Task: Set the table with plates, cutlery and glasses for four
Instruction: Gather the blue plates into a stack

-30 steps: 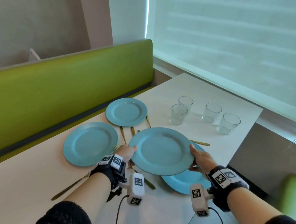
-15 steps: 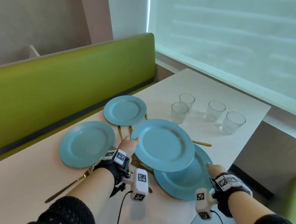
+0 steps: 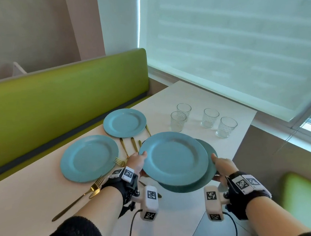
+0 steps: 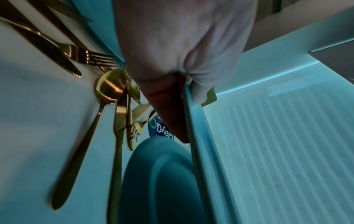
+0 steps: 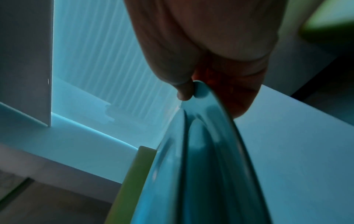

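My left hand pinches the left rim of a large blue plate held over the table; in the left wrist view thumb and fingers clamp its edge. A second blue plate lies just beneath it, and my right hand pinches its right rim, as the right wrist view shows. Two more blue plates, one large and one small, rest on the white table. Gold cutlery lies scattered between them. Several glasses stand at the back right.
A green bench back runs along the table's far side. A window with a lowered blind is at the right. The table's right edge is close to the glasses. A fork and knife lie at the left front.
My right hand let go of the upper plate, dropped to the lower plate and now pinches its rim. The left hand kept the upper plate and shifted it slightly right.
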